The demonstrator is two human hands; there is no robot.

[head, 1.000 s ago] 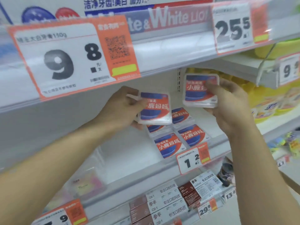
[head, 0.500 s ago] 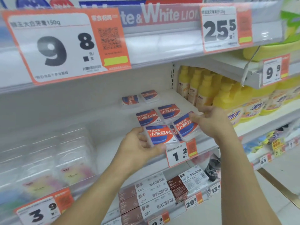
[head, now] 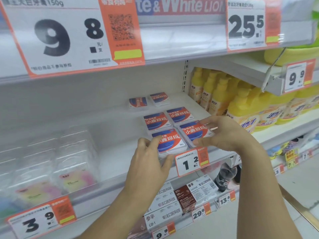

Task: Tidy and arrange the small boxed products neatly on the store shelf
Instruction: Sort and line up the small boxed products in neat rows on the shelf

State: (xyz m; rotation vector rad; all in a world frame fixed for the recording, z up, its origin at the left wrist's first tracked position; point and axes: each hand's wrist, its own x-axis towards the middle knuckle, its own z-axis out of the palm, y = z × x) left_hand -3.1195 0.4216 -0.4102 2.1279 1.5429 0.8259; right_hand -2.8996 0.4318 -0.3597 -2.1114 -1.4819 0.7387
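Two hands squared up small boxes at the front of a store shelf.

Four red-and-blue boxes lay flat in a tidy block on the white shelf [head: 112,149], while two rear boxes [head: 149,100] sat further back, one turned sideways, so the job looked partly done. The left hand [head: 150,163] pinched the front left box [head: 170,142] between fingers and thumb. The right hand [head: 224,133], fingers loosely curved, held the edges of the front right box [head: 195,131]. Both forearms reached up from below.
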